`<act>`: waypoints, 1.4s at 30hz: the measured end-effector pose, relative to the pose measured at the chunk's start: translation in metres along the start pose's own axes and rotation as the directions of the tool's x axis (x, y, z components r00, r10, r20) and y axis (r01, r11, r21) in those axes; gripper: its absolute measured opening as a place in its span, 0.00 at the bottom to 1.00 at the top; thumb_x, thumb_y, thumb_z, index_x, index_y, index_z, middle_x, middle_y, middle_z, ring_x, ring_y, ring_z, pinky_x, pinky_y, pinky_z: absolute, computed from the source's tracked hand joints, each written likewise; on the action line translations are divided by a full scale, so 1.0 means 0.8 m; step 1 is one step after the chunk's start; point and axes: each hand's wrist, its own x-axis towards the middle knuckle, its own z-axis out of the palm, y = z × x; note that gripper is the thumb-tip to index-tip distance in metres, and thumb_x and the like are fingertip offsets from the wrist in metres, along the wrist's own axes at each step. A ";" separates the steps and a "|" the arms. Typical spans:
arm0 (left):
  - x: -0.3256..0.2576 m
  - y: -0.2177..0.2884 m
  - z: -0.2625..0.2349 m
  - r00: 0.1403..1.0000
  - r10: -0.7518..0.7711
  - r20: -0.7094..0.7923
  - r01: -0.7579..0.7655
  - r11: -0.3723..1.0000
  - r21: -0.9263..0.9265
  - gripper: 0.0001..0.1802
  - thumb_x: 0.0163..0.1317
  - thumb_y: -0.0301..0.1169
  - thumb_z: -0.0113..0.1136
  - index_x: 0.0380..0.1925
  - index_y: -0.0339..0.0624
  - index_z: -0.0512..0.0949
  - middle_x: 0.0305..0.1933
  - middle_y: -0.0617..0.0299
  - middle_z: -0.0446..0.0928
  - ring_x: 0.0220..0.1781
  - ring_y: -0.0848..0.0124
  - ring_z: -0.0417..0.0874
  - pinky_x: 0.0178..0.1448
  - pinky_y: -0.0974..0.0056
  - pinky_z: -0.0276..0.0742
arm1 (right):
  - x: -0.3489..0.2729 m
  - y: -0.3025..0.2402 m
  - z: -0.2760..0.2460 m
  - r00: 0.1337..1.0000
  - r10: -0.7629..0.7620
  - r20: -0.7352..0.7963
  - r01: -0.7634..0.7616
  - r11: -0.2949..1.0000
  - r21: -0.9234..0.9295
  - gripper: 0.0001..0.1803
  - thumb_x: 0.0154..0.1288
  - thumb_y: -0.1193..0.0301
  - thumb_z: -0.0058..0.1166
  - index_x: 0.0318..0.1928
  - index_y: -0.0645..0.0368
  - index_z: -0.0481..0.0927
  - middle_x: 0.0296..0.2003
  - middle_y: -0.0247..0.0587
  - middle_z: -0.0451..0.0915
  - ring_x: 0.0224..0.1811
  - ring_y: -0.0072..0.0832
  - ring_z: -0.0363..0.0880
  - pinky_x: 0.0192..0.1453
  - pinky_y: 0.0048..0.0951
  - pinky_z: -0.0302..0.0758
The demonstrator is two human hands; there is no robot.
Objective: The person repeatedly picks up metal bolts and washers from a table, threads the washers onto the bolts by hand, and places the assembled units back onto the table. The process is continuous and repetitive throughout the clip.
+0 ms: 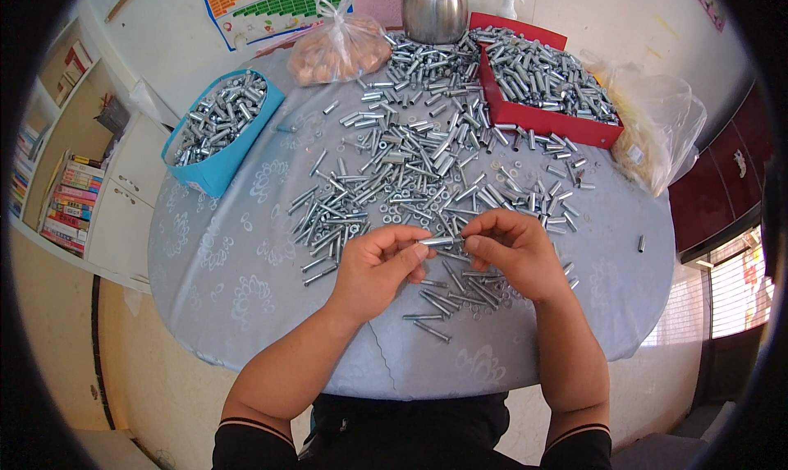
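Observation:
A shiny metal sleeve anchor bolt [441,241] lies level between my two hands, above the front of the hardware pile. My left hand [368,271] pinches its left part between thumb and fingers. At its right end the thumb and fingertips of my right hand [523,252] are closed; whether they also grip a small nut or washer there is hidden. Loose bolts [328,215] spread left of and beyond my hands, with washers and nuts [419,210] among them. More bolts [472,291] lie just below, between my wrists.
A blue box [215,173] of assembled anchors stands at the left, a red box [552,127] heaped with metal sleeves at the back right. Behind are a tied bag [341,47], a steel pot [433,14] and another plastic bag [657,133]. A patterned grey cloth [246,248] covers the round-edged table.

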 end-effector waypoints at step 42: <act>0.001 -0.004 0.000 1.000 0.019 -0.015 -0.019 0.998 -0.053 0.12 0.66 0.24 0.57 0.49 0.32 0.77 0.39 0.53 0.83 0.30 0.75 0.81 0.37 0.71 0.79 | -0.005 -0.006 -0.006 0.971 -0.199 -0.136 0.125 0.898 -0.422 0.04 0.60 0.78 0.59 0.37 0.65 0.81 0.29 0.36 0.81 0.29 0.19 0.78 0.33 0.23 0.74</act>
